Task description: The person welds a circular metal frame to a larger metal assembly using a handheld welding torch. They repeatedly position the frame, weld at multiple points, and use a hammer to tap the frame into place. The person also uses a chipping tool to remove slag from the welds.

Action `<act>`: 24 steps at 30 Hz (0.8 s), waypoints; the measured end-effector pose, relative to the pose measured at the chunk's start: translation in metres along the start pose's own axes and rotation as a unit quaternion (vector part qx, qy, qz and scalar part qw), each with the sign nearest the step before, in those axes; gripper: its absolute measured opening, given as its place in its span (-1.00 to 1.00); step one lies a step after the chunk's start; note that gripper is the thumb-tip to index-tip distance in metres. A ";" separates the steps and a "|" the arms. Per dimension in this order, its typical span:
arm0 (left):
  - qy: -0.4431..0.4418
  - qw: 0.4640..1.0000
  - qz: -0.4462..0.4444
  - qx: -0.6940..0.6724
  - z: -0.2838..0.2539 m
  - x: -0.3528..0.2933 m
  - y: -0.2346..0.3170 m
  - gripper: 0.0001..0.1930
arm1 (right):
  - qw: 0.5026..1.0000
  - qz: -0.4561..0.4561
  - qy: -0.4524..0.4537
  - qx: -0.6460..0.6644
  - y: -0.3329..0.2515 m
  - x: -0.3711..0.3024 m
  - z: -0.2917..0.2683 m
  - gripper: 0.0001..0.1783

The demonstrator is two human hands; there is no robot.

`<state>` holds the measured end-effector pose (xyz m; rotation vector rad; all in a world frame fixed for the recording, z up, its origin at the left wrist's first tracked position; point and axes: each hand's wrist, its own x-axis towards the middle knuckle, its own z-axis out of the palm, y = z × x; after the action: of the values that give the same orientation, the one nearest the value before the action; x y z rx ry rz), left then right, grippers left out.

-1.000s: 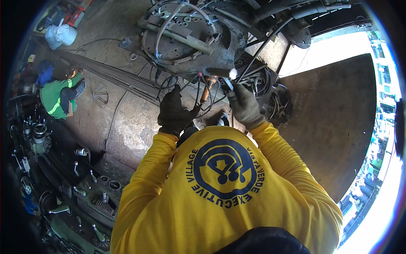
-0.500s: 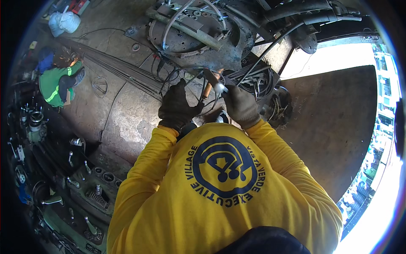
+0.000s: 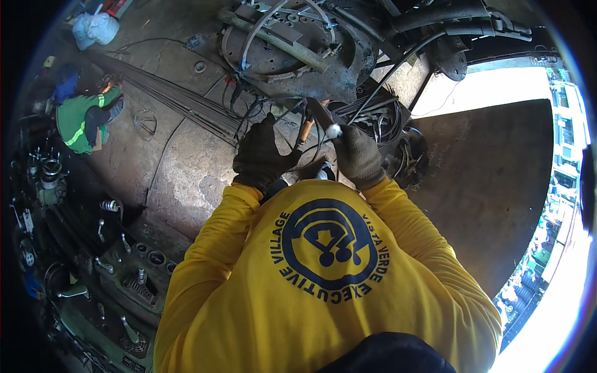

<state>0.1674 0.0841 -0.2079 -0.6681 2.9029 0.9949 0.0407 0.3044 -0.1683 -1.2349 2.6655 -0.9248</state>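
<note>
My left hand (image 3: pixel 260 152), in a dark work glove, is raised in front of my chest with thumb and index finger spread apart. No object shows clearly between them; its other fingers are hidden. Across from it, my gloved right hand (image 3: pixel 359 156) is closed around what looks like a hammer (image 3: pixel 321 117), with a dark head and a bright, shiny end by the fingers. The hammer's handle is mostly hidden. An orange-brown, handle-like piece (image 3: pixel 305 132) shows between the two hands, next to dark cables.
Ahead lies a round metal plate with a ring frame (image 3: pixel 292 53) and a bar. Long thin rods (image 3: pixel 168 93) and coiled cables (image 3: pixel 388 124) lie on the floor. A green-clad person (image 3: pixel 81 121) crouches at far left. Machinery with levers (image 3: pixel 130 280) stands left; a large brown sheet (image 3: pixel 485 180) lies right.
The hammer has shifted slightly to the right and its head has turned, with its bright end lower and closer to my right glove. My left hand is almost unmoved.
</note>
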 end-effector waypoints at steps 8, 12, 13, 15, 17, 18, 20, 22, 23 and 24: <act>-0.016 1.000 -0.014 -0.012 -0.005 0.000 0.006 0.14 | 0.999 0.020 -0.005 0.044 0.009 0.000 -0.001 -0.74; 0.008 1.000 0.000 -0.009 0.009 0.000 -0.004 0.14 | 0.999 -0.020 -0.004 0.027 0.013 0.000 0.010 -0.73; 0.017 1.000 0.004 -0.007 0.009 -0.001 -0.005 0.14 | 0.996 -0.080 0.015 0.023 0.012 0.004 0.013 -0.73; 0.012 1.000 0.000 -0.005 0.008 -0.001 -0.007 0.14 | 1.000 0.001 -0.016 0.025 0.005 -0.002 0.005 -0.73; -0.019 1.000 -0.014 -0.008 -0.002 0.001 0.004 0.14 | 0.998 0.048 -0.038 0.025 0.003 -0.005 0.002 -0.74; -0.016 1.000 -0.015 -0.005 0.001 0.000 0.001 0.14 | 0.997 0.054 -0.045 0.027 0.004 -0.006 0.007 -0.74; -0.005 1.000 -0.015 0.000 0.004 0.000 -0.002 0.14 | 0.998 -0.044 -0.007 0.036 0.011 0.002 0.011 -0.76; -0.006 1.000 -0.017 -0.006 0.003 -0.001 0.002 0.14 | 0.999 0.033 -0.011 0.021 0.007 -0.001 0.006 -0.77; -0.007 1.000 -0.020 -0.008 0.000 -0.002 0.003 0.14 | 0.997 0.072 -0.015 0.016 0.003 -0.002 0.003 -0.77; 0.001 1.000 -0.014 -0.007 0.002 -0.002 0.000 0.14 | 0.998 0.044 0.004 0.033 0.000 -0.002 -0.002 -0.78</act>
<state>0.1688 0.0861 -0.2086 -0.7081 2.8829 1.0132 0.0420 0.3069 -0.1674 -1.0926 2.6473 -0.9976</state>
